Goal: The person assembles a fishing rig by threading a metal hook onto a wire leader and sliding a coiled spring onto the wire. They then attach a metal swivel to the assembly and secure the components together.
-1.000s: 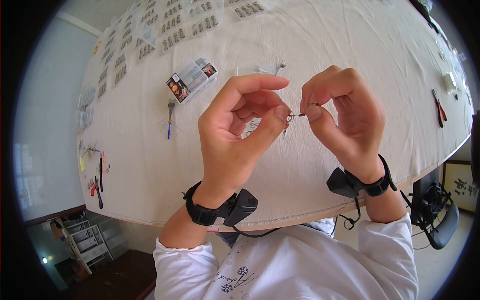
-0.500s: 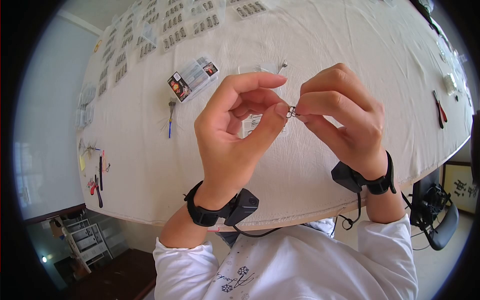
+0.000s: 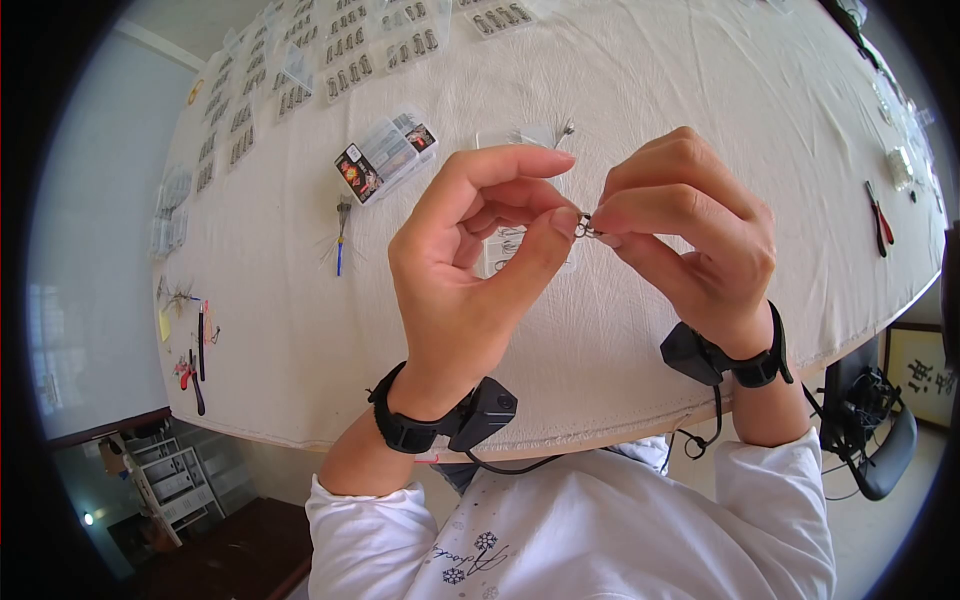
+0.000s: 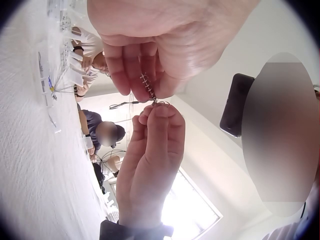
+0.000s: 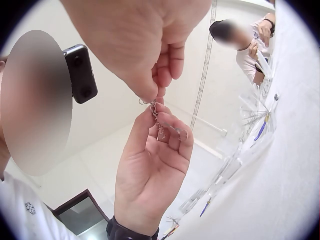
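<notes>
A round table point(image 3: 700, 90) under a white cloth carries rows of small packets point(image 3: 345, 50), a clear box point(image 3: 385, 155) and red pliers point(image 3: 879, 216). Above it, the left hand point(image 3: 470, 270) and right hand point(image 3: 690, 240) meet fingertip to fingertip, both pinching 1 tiny metal swivel point(image 3: 584, 227). From the head view its shape is hard to make out; the left wrist view shows a short coiled shank point(image 4: 148, 86).

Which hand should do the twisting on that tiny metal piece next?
Probably the right hand: its fingertips pinch the loose end of the small metal piece, while the left hand pinches the ring end, steadying it.
</notes>
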A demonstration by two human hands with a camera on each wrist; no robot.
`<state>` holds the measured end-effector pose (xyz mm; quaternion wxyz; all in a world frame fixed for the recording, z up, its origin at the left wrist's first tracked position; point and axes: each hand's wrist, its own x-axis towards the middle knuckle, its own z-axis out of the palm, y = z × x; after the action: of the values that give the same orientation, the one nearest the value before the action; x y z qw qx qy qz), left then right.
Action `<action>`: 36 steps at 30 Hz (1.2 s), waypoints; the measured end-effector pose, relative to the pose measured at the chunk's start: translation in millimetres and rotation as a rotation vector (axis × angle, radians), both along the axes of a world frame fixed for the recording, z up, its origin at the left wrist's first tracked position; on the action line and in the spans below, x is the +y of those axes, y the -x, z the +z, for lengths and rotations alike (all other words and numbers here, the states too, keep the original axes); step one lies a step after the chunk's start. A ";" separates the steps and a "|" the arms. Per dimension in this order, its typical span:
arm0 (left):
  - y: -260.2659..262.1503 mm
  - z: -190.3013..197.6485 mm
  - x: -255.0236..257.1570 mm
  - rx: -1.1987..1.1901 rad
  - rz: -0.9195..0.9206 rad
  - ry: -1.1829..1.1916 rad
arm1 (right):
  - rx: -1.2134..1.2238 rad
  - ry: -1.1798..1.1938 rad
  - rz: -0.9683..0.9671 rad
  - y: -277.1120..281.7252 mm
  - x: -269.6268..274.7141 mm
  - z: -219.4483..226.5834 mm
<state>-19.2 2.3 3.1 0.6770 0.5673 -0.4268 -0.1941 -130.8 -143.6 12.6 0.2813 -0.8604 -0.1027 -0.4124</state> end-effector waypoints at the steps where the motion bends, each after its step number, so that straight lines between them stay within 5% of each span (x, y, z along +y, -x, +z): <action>1: -0.1 0.1 0.0 0.001 0.000 0.000 | -0.003 0.006 0.003 0.0 -0.2 0.0; 36: -2.9 0.7 -0.8 -0.221 0.024 0.014 | -0.027 0.083 -0.037 -0.1 -0.7 1.4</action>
<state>-16.2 1.5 3.9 0.6320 0.5855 -0.4936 -0.1192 -130.6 -144.3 14.0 0.2364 -0.8675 -0.1075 -0.4243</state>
